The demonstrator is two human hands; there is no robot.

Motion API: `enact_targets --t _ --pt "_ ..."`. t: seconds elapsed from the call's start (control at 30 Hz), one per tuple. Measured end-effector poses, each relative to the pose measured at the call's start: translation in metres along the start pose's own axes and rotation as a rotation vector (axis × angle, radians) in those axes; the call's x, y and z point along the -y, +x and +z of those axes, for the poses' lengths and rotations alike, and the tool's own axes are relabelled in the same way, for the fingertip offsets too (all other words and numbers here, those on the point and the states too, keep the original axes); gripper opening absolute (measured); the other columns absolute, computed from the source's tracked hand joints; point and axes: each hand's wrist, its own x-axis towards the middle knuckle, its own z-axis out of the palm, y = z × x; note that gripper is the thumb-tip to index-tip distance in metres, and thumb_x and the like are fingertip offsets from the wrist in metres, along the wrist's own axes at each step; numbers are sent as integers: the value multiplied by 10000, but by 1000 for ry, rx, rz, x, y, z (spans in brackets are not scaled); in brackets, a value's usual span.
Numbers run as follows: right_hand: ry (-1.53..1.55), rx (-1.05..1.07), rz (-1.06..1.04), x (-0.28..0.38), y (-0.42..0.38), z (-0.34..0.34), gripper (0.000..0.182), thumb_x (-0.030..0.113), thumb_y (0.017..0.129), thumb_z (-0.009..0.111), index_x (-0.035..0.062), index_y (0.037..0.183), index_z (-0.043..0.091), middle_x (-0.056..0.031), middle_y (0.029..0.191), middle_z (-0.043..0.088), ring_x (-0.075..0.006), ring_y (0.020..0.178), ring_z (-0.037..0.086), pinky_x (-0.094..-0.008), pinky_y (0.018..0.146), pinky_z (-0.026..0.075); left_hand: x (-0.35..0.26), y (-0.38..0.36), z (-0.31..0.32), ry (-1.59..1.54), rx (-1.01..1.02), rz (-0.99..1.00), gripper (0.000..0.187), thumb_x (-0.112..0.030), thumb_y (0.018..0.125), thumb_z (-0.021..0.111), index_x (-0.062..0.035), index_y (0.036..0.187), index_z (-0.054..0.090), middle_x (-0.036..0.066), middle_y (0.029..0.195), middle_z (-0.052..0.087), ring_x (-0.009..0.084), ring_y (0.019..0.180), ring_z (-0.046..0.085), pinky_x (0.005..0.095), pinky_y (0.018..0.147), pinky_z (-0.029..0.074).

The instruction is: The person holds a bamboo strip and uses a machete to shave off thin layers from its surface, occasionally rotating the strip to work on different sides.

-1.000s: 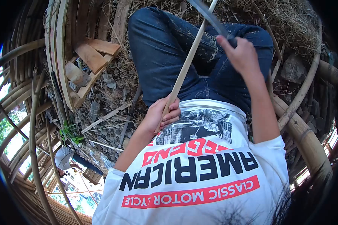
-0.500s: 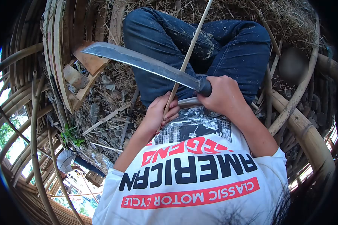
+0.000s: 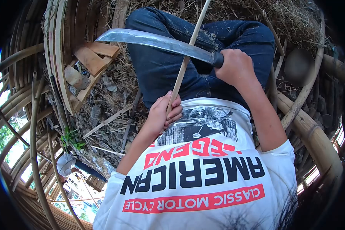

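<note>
My right hand is closed around the dark handle of a machete. Its long blade points left across my thighs and crosses over a thin bamboo strip at about the strip's middle; it looks to be touching it. My left hand grips the strip near its lower end, close to my waist. From there the strip slants up and to the right between my knees, past the top edge of the view. My legs are crossed beneath it in blue jeans with pale shavings on them.
Wood offcuts lie left of my knee, beside upright bamboo slats. Fibrous shavings cover the ground beyond my legs. A thick bamboo pole stands at the right. Curved bamboo poles form a frame on the left.
The machete has moved away from my body, up along the bamboo strip, with my right hand on its handle. My left hand has stayed nearly in place on the strip.
</note>
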Motion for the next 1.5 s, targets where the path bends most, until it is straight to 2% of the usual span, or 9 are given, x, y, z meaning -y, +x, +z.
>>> enact_targets --t 0.27,0.43,0.67,0.73,0.77,0.87,1.2,1.47,1.5 --pt "-12 10 24 0 18 2 252 238 700 703 56 873 721 -196 888 709 -365 863 697 -446 811 556 -3 -4 -2 -59 -20 -15 426 -380 1063 250 -110 753 364 -40 493 281 58 368 223 196 320 208" --pt "-26 -134 212 -30 61 -9 312 266 741 696 27 941 704 -226 975 698 -386 969 671 -454 865 539 4 -11 -8 64 -4 24 424 -391 1059 260 -112 760 371 -46 500 278 52 372 230 197 323 211" --pt "-187 -140 180 -46 106 -22 377 279 751 682 12 1017 689 -248 1024 687 -380 1015 662 -461 891 525 0 -10 -3 -50 11 -20 417 -391 1057 286 -107 766 376 -49 506 280 50 390 222 198 351 198" --pt "-109 -241 308 -63 127 -22 396 277 757 676 21 1060 679 -239 1058 685 -376 1022 662 -465 883 529 2 -14 -5 -31 -20 -42 409 -375 1060 291 -102 767 376 -45 507 284 53 398 211 197 369 195" --pt "-71 -134 281 -69 137 -41 394 279 765 667 23 1065 680 -231 1072 686 -381 1025 661 -469 883 530 3 -15 -8 -27 -3 -24 408 -374 1061 289 -104 768 376 -48 507 286 49 396 216 191 359 194" --pt "-223 -210 228 -70 145 -42 383 302 768 660 28 1031 701 -225 1043 694 -381 1015 664 -470 874 530 1 -10 -8 -91 47 -29 412 -380 1061 279 -108 769 378 -56 503 290 34 386 232 172 328 202" --pt "0 -338 274 -57 100 -14 360 344 789 683 21 948 683 -238 948 692 -419 930 667 -493 830 534 -1 -6 -8 -23 -28 -69 418 -392 1057 288 -72 837 442 -56 472 294 40 365 239 172 324 211" --pt "111 -158 -24 -19 18 17 270 251 716 741 59 877 641 -187 760 681 -389 774 681 -481 716 545 -5 0 -8 -69 -9 -97 481 -408 1064 246 -92 736 401 -46 463 303 37 350 248 168 301 213" --pt "114 -169 -22 -19 13 18 270 251 716 741 59 877 641 -187 760 681 -389 774 681 -481 716 545 -6 0 -8 -13 -13 -98 517 -467 1054 246 -94 737 409 -53 465 300 37 349 248 170 308 213"
